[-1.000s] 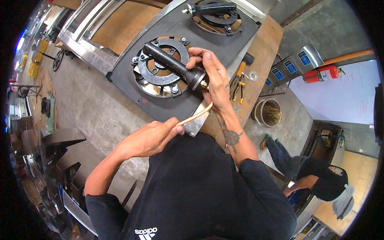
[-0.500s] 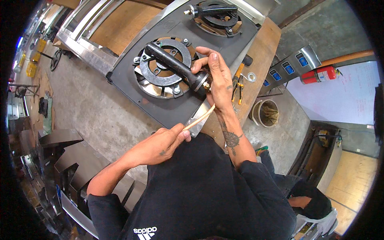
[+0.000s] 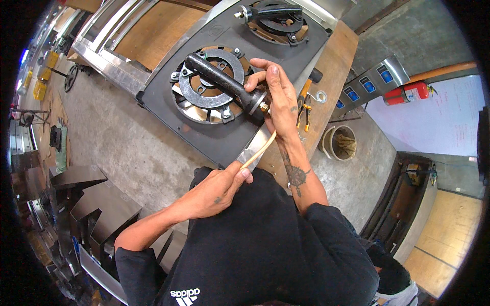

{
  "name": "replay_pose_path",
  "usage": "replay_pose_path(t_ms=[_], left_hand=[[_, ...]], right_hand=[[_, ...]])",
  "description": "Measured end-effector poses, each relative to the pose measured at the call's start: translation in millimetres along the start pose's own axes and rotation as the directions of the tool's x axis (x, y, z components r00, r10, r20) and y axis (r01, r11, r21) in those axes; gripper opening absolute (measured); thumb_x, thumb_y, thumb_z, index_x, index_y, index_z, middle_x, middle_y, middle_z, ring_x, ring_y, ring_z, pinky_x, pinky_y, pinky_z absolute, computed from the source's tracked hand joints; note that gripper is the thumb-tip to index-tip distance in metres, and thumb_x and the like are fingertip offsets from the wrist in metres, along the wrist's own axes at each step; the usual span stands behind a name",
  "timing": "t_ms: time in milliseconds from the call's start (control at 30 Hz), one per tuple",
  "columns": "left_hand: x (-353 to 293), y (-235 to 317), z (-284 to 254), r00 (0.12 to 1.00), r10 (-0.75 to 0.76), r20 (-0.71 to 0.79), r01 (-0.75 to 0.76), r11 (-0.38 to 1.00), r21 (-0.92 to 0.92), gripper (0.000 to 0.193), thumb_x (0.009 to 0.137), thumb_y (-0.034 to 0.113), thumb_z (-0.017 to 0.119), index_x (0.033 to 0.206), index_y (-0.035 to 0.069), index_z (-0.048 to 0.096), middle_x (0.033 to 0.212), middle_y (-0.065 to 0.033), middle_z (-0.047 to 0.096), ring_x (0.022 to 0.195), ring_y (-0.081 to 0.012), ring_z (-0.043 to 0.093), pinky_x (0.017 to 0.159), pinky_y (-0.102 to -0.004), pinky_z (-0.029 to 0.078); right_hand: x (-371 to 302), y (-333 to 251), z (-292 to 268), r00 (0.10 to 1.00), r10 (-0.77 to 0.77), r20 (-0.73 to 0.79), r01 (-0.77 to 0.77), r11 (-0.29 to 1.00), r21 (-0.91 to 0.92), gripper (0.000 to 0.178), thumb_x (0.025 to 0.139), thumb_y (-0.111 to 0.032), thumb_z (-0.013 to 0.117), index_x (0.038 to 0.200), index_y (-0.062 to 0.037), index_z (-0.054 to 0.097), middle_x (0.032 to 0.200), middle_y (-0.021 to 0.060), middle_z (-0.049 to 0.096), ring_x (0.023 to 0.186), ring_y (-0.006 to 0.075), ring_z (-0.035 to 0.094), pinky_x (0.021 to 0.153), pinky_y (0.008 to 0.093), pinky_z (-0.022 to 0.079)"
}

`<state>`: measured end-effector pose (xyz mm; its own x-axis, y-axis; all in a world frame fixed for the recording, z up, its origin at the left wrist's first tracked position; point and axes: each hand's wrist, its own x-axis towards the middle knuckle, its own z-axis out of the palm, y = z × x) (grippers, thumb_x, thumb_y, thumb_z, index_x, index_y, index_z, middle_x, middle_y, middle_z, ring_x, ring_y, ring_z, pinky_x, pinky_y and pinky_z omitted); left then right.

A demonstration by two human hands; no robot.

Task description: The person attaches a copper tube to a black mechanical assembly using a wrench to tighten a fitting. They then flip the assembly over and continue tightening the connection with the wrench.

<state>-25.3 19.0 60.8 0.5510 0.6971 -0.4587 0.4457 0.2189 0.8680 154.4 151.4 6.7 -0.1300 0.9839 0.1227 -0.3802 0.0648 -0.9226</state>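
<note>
My left hand (image 3: 222, 187) pinches a thin, slightly curved tan tube or cord (image 3: 259, 153) between thumb and fingers. The far end of this piece runs up to the heel of my right hand (image 3: 278, 97). The fingers of that hand curl loosely round the near end of a black burner pipe (image 3: 217, 75), beside its brass fitting (image 3: 264, 106). The pipe lies slantwise over a round black burner ring (image 3: 191, 94) in the dark stove top (image 3: 178, 135). Part of the right hand's grip is hidden behind the pipe end.
A second burner (image 3: 278, 20) sits at the far end of the stove top. On the wooden bench to the right lie a hammer (image 3: 315, 76), orange-handled pliers (image 3: 308, 115) and a tape roll (image 3: 320, 97). A bucket (image 3: 339, 143) stands on the floor. Metal sheets (image 3: 102, 204) are at lower left.
My left hand has shifted slightly right and down, with the tan piece still pinched. The right hand stays at the pipe end. A person behind at lower right has moved lower.
</note>
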Motion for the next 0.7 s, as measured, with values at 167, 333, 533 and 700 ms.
replay_pose_path(t_ms=[167, 333, 533, 700], left_hand=[[-0.4, -3.3, 7.5, 1.000, -0.025, 0.003, 0.025, 0.998, -0.057, 0.035, 0.120, 0.028, 0.037, 0.116, -0.001, 0.057, 0.073, -0.0176, 0.052, 0.066, -0.0327, 0.054, 0.069, -0.0461, 0.046], [-1.2, -6.3, 5.1, 1.000, -0.017, -0.020, 0.016, 0.999, -0.046, 0.039, 0.120, 0.033, 0.038, 0.118, -0.001, 0.057, 0.075, -0.0149, 0.055, 0.068, -0.0255, 0.055, 0.070, -0.0456, 0.047], [-12.1, -14.6, -11.2, 1.000, 0.007, -0.017, -0.010, 0.992, -0.126, 0.055, 0.118, 0.046, 0.040, 0.130, -0.003, 0.062, 0.096, -0.0159, 0.071, 0.090, -0.0258, 0.069, 0.086, -0.0396, 0.056], [-27.0, -14.6, -34.4, 0.985, 0.049, -0.167, -0.056, 0.998, -0.042, 0.059, 0.117, 0.047, 0.043, 0.134, -0.004, 0.068, 0.114, -0.0197, 0.076, 0.104, -0.0263, 0.072, 0.094, -0.0374, 0.057]], right_hand=[[0.0, -1.0, 0.1, 1.000, -0.003, 0.002, 0.003, 1.000, 0.002, 0.053, 0.117, -0.043, 0.046, 0.138, 0.0042, 0.057, 0.090, 0.0053, 0.067, 0.089, 0.0109, 0.062, 0.082, 0.0261, 0.054], [-0.2, -1.2, -0.7, 0.998, 0.053, 0.027, -0.054, 0.997, 0.051, 0.055, 0.117, -0.044, 0.046, 0.140, 0.0039, 0.057, 0.095, 0.0060, 0.069, 0.090, 0.0116, 0.063, 0.083, 0.0261, 0.054], [9.7, -18.5, -35.9, 0.999, 0.000, 0.038, -0.006, 0.988, 0.157, 0.060, 0.117, -0.048, 0.037, 0.148, -0.0008, 0.058, 0.123, 0.0131, 0.074, 0.113, 0.0188, 0.062, 0.100, 0.0338, 0.044], [-7.2, -27.8, -75.9, 0.990, -0.008, -0.139, 0.016, 0.998, 0.061, 0.056, 0.117, -0.047, 0.038, 0.146, -0.0038, 0.061, 0.124, 0.0116, 0.073, 0.114, 0.0181, 0.063, 0.098, 0.0328, 0.043]])
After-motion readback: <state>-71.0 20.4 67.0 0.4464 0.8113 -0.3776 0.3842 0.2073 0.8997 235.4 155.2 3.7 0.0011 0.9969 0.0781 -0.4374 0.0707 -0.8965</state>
